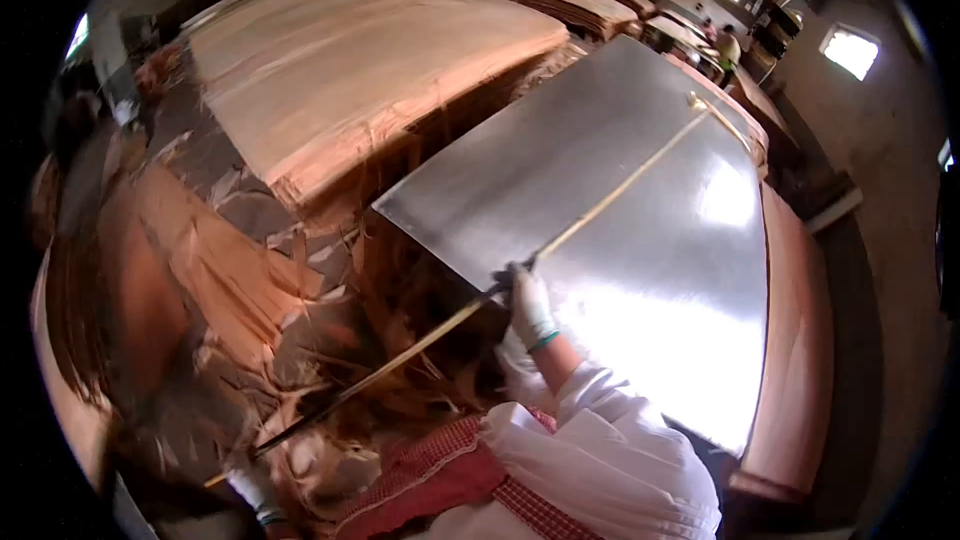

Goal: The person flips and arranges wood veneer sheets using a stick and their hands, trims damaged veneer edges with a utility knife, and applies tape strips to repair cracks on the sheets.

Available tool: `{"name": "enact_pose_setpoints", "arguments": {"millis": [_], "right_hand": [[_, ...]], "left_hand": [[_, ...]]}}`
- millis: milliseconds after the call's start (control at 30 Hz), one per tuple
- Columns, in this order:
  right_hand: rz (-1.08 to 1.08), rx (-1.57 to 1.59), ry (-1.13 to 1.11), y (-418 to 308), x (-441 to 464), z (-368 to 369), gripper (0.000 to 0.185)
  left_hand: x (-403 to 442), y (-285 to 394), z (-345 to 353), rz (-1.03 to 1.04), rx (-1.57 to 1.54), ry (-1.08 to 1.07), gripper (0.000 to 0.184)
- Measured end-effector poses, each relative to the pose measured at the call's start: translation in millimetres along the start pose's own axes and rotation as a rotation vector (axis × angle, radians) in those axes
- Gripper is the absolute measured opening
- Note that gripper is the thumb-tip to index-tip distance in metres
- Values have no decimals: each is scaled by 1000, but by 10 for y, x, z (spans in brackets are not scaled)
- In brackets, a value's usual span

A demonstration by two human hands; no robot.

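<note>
Clock directions taken from the middle of the view. Right hand [528, 305], in a pale glove with dark fingertips, just below centre: closed around a long pole [625, 183], at the near edge of a shiny metal sheet [600, 165]. Pole runs from about 7:30 up to 2 o'clock, its far part over the sheet, ending in a short crossbar [730, 127]. Left hand [252, 492], also gloved, between 7 and 8 o'clock, at the pole's near end; dim and blurred there, so I cannot tell how far its fingers are closed. Sheet fills the 1 to 5 o'clock side, glare low on it; peach-coloured layers [800, 340] show along its edge at 4. Broad stack of thin sheets [370, 65] at 11. Torn, crumpled pieces [225, 280] at 8 to 9. Person [729, 46] far off, near 2.
</note>
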State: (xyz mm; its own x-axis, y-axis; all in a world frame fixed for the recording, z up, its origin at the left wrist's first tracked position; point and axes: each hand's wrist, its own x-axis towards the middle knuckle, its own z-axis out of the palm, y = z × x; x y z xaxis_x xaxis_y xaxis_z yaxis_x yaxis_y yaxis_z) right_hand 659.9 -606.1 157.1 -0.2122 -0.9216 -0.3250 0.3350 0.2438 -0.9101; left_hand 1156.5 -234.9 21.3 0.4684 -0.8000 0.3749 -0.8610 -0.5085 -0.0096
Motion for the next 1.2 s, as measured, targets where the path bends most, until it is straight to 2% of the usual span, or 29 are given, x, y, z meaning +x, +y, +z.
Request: {"name": "enact_pose_setpoints", "arguments": {"millis": [67,133,167,200,267,333,367,400,433,467,500,533,600,633,667,700,733,767,800,867,900,933,967,1000,1067,1100,1133,1167,1200], "right_hand": [[-131,19,161,213,231,217,20],[-172,139,250,409,237,548,17],[-92,88,259,451,225,713,18],[3,30,273,466,177,970,18],[54,-39,192,573,313,1304,20],[52,-60,156,965,774,1555,22],[68,-100,158,975,912,1722,20],[83,-144,161,983,1059,1890,18],[17,-118,185,1030,1241,2020,20],[131,-205,203,995,1405,2074,22],[131,-151,221,989,1504,2167,26],[123,-169,187,1147,1812,2097,28],[197,-126,245,813,1540,2549,30],[162,-183,349,780,1624,2663,25],[112,-108,448,641,1481,3038,28],[1,-155,370,971,1967,2742,30],[-19,-130,373,953,2042,2933,30],[-66,-168,330,965,2229,3107,29],[-217,-217,254,1018,2419,3266,27],[-203,-118,274,689,2490,4242,26],[-572,-536,207,856,2898,4323,29],[-545,-390,125,885,3119,4641,28],[-510,-243,49,904,3329,4971,28],[-60,449,2,800,3272,5633,20],[67,377,-90,1203,3621,6320,20],[218,166,-38,1759,4037,6446,23],[261,-234,-130,1902,3963,6853,26],[421,-197,-186,2161,4006,7162,23],[443,-244,-254,2612,4153,7377,24]], "left_hand": [[745,-325,125,-11,-103,-126,24],[1282,-184,49,-60,-236,-259,24],[1505,-63,33,-95,-310,-323,25],[1707,-116,-93,-59,-425,-211,25],[1988,-403,-124,-32,-462,-382,20],[2154,-673,-4,121,-432,-537,17],[2201,-662,-36,179,-398,-500,16],[2232,-767,252,106,-461,-579,16],[2411,-527,7,69,-544,-482,16],[2666,-409,-112,94,-585,-448,16],[2921,-291,-232,121,-626,-414,17],[3040,-404,13,185,-605,-412,19],[3189,-655,644,281,-539,-376,23],[3324,-703,792,301,-496,-347,24],[3624,-725,869,321,-452,-320,25],[3914,-707,846,310,-494,-313,24],[4194,-712,865,304,-538,-306,23],[4432,-775,1030,286,-535,-393,22],[4622,-817,1250,271,-533,-482,22],[4963,-863,1620,219,-587,-644,20],[5160,-841,1770,174,-642,-713,19],[5384,-802,1893,126,-697,-785,18],[5591,-760,1955,193,-557,-804,17],[5811,-682,1907,174,-515,-786,18],[6327,-546,1800,132,-441,-744,20],[6512,-595,1893,106,-609,-621,22],[6799,-552,1816,75,-653,-462,22],[7100,-530,1666,61,-650,-418,21],[7364,-521,1540,50,-644,-363,20]]}}
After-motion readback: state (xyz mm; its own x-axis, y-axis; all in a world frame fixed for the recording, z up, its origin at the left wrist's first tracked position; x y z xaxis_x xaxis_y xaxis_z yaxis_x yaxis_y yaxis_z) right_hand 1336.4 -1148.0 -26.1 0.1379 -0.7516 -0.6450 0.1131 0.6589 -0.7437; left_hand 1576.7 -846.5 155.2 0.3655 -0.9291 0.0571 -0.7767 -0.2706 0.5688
